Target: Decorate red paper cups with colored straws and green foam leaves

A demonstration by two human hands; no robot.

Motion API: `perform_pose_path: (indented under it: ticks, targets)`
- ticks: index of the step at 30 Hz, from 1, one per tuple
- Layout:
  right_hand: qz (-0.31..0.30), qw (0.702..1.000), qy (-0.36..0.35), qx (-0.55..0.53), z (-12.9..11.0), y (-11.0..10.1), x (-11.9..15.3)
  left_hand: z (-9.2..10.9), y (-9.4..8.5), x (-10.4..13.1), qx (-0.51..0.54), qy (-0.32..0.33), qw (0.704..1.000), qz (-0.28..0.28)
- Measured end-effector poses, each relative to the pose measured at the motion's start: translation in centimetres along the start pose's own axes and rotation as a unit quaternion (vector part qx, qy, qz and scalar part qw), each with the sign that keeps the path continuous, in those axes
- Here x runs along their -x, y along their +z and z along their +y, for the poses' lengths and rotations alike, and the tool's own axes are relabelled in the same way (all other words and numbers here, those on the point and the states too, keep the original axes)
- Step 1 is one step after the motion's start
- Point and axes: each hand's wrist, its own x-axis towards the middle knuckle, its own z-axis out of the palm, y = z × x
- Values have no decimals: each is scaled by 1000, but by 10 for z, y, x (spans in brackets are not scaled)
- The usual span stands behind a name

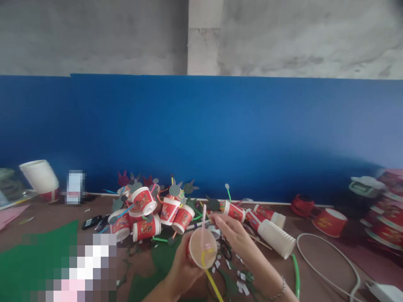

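Note:
My left hand [185, 268] is wrapped round a paper cup [209, 258], its pale end facing up toward me. A pink straw [203, 220] stands up from the cup. A yellow straw [213, 285] runs from it down toward the table's front. Just right of the pink straw's upper part, my right hand [233, 235] has its fingers drawn together in what looks like a pinch; anything between the fingertips is too small to make out. Behind both hands lies a heap of red printed paper cups [146, 228] with coloured straws and dark rabbit-head cutouts [175, 188] attached.
A stack of white-and-red cups [277, 237] lies at right, near a white cable [327, 237] and a red paper bowl [330, 222]. Small white scraps [242, 287] litter the brown table. Green sheet [63, 239] spreads at left. A blue panel [201, 134] stands behind.

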Motion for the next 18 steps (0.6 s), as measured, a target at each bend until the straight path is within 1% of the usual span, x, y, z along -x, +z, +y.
perform_pose_path:
  ticks: [2,5,8,11,13,15,18]
  targets:
    - [10,999,-25,-28,1,7,-1,4,2,1,18,-21,998,-50]
    - [17,998,-37,-39,1,15,1,8,4,1,44,-47,994,-83]
    - [1,998,-14,-62,-1,18,3,5,3,2,57,-59,993,-87]
    - [-4,996,22,-85,-5,17,5,2,3,1,81,-61,992,-80]
    - [-7,995,32,-90,-9,16,6,0,3,1,98,-61,991,-73]
    - [-31,995,45,-83,-11,14,7,0,3,0,103,-60,991,-63]
    - [-91,991,76,-53,-10,12,9,-1,2,1,77,-57,994,-57]
